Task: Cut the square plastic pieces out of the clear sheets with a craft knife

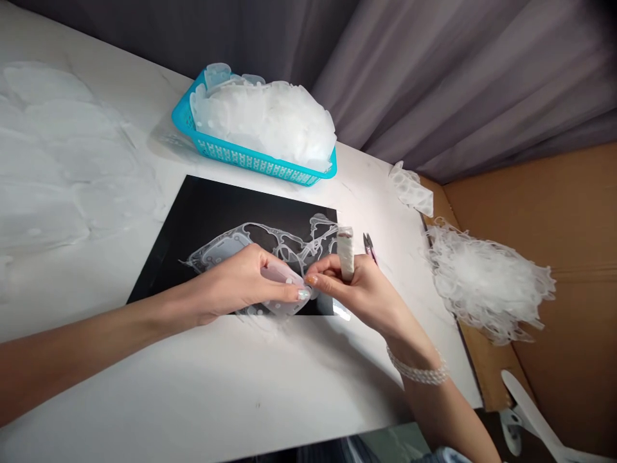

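Note:
Above the black mat (164, 231), my left hand (241, 280) is closed on a translucent, flexible moulded sheet (229, 247), thumb and fingers pinching its near part. The sheet carries flat rounded panels and small holes, and a thin lacy webbing (289, 241) joins its far and right edges. My right hand (354, 289) meets the left fingertips and pinches the webbing at the sheet's right corner. White tape wraps one raised finger of this hand. The exact spot between the two pinches is partly hidden by the fingers.
A blue basket (260, 164) heaped with translucent pieces (270, 122) stands behind the mat. More flat pieces (53, 167) cover the table's left side. Small snips (369, 247) lie right of the mat. A tangle of webbing scraps (486, 283) hangs over the right edge by a cardboard box (540, 218).

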The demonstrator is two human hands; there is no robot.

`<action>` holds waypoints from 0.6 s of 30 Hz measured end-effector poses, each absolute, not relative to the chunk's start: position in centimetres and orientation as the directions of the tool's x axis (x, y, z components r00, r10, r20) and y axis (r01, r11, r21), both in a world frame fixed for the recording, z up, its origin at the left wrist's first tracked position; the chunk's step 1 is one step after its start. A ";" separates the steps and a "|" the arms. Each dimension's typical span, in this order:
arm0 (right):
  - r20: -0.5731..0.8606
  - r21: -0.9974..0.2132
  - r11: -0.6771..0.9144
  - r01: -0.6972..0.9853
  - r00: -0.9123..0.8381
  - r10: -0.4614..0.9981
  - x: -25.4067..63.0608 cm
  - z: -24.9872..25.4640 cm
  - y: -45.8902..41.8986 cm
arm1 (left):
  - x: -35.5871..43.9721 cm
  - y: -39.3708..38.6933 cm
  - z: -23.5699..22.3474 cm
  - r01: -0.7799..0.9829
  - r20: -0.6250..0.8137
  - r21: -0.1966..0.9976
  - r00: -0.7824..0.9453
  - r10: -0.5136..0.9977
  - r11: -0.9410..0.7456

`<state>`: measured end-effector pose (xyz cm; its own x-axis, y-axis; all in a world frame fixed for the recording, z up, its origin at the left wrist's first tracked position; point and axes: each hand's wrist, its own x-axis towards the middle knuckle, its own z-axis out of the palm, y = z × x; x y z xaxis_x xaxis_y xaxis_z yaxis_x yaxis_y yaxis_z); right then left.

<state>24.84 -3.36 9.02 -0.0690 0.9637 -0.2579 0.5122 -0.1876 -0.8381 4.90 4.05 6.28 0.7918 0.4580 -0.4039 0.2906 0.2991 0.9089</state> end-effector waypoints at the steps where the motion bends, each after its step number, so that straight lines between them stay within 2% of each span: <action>1: -0.244 -0.835 -0.172 0.523 -0.071 0.967 24.7 9.2 -3.5 | 4.9 4.1 6.4 0.300 -0.396 0.916 0.793 0.464 0.268; 3: -0.224 -0.818 -0.148 0.557 -0.071 0.972 24.3 9.4 -3.9 | 5.0 3.9 6.5 0.318 -0.370 0.929 0.790 0.488 0.190; 5: -0.199 -0.781 -0.121 0.612 -0.060 0.978 23.9 9.2 -4.1 | 5.2 3.4 6.3 0.309 -0.280 0.950 0.768 0.576 0.049; 7: -0.142 -0.722 -0.084 0.687 -0.028 0.989 23.5 8.3 -4.0 | 5.3 2.7 6.0 0.257 -0.065 0.949 0.724 0.686 -0.182; 9: -0.064 -0.630 -0.071 0.774 0.040 0.997 23.7 7.0 -3.5 | 5.3 2.2 5.8 0.162 0.185 0.905 0.683 0.707 -0.394; 11: 0.004 -0.538 -0.116 0.835 0.140 0.990 24.5 5.8 -2.7 | 5.2 2.0 6.0 0.078 0.277 0.896 0.672 0.686 -0.438; 13: 0.058 -0.490 -0.188 0.851 0.247 0.967 25.7 5.1 -2.1 | 5.0 2.3 6.5 0.079 0.172 0.947 0.693 0.700 -0.311; 15: 0.110 -0.473 -0.228 0.851 0.314 0.943 27.0 5.1 -1.7 | 4.8 2.8 7.0 0.141 -0.008 0.981 0.710 0.704 -0.130; 18: 0.184 -0.491 -0.239 0.838 0.368 0.912 28.0 6.2 -2.1 | 4.7 3.4 7.6 0.169 -0.166 0.984 0.735 0.657 0.059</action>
